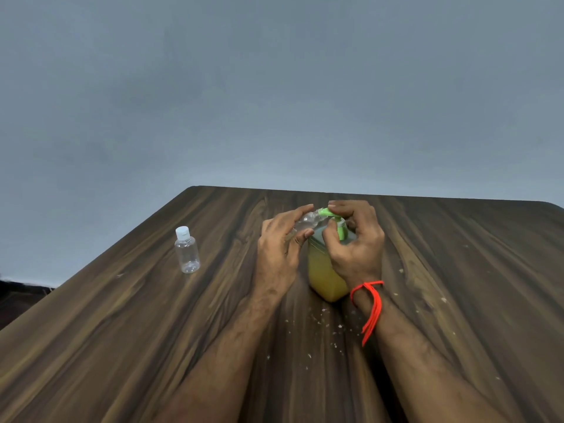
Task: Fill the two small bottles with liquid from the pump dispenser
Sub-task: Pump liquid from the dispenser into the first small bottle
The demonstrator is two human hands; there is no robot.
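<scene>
Mid-table, left hand (279,242) grips small bottle (306,222) at nozzle; right hand (355,239) clasps pump dispenser (325,270).

We see a dim, flat, bluish light with no clear source. The plain grey-blue wall (274,87) looks smeared and mottled. Soft, faint shadows lie on the dark streaked wooden table (122,331). Wide-angle distortion splays its edges outward. The small clear plastic bottle with a white cap (186,254) carries weak highlights; detail is soft throughout.
</scene>
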